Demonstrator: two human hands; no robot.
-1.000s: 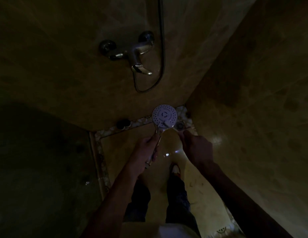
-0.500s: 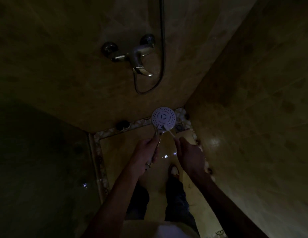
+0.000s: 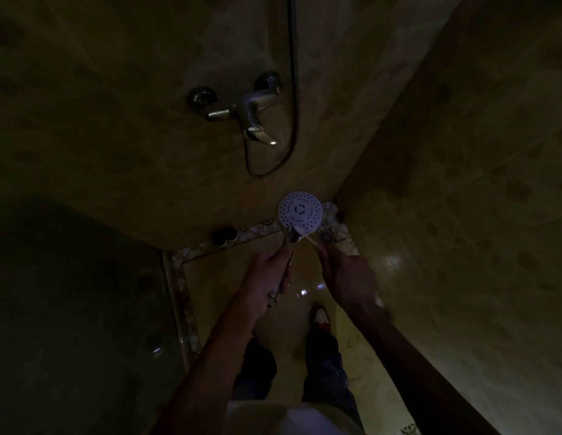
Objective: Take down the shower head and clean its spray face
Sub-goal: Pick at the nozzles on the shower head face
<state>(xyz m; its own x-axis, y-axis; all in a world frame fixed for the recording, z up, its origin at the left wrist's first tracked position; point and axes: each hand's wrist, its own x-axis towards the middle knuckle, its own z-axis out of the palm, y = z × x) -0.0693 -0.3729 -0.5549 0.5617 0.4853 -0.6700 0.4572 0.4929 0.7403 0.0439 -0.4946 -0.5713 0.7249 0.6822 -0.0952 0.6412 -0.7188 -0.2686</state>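
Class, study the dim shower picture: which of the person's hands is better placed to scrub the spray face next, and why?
The right hand. It already holds the small white brush, whose tip rests at the lower rim of the shower head. The left hand is busy gripping the handle, steadying the face upward.

Dim shower corner w/ tan tiled walls [image 3: 461,152], glossy floor [image 3: 229,271], pebble border [image 3: 182,296], chrome mixer tap [image 3: 242,114].
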